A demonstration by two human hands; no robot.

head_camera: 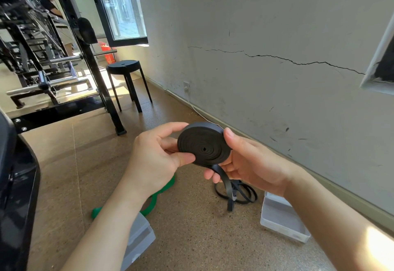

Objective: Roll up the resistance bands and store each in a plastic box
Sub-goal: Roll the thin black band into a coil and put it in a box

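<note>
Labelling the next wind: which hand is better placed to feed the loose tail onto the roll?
Right, probably. The tail leaves the roll at its lower edge and runs through the right hand; the left hand pinches the roll's face, steadying it.

Green band (152,202) and plastic box (142,236) partly behind the left forearm

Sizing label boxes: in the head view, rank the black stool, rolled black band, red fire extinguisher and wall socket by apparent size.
1. Black stool and rolled black band: about equal; the roll is far nearer the camera, so I leave them unranked.
2. Red fire extinguisher, partly hidden.
3. Wall socket.
</note>
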